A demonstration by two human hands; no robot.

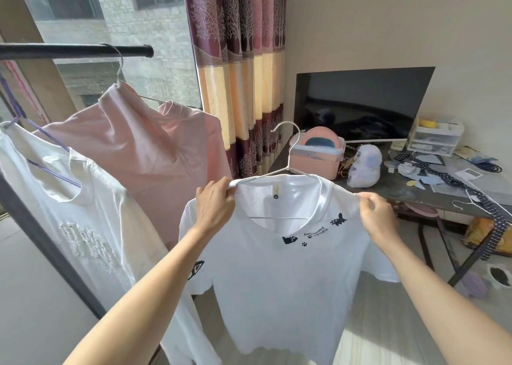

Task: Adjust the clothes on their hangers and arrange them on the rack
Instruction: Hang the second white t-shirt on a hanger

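I hold up a white T-shirt with small black prints (pixel 285 276) on a thin white wire hanger (pixel 289 154), in mid-air right of the rack. My left hand (pixel 214 205) grips its left shoulder and my right hand (pixel 378 215) pinches its right shoulder. The black rack bar (pixel 77 51) runs across the upper left. From it hangs a pink top (pixel 144 157) on a wire hanger, and a white embroidered shirt (pixel 83 226) on a purple hanger (pixel 50 140) further left.
A maroon and cream curtain (pixel 243 68) hangs behind the held hanger. A cluttered desk (pixel 415 193) on the right carries a dark monitor (pixel 363 104), a pink box (pixel 315 150), a plush toy (pixel 363 168), a dotted cloth and a spare hanger (pixel 468 201). The rack's dark upright (pixel 47 243) slants at the left.
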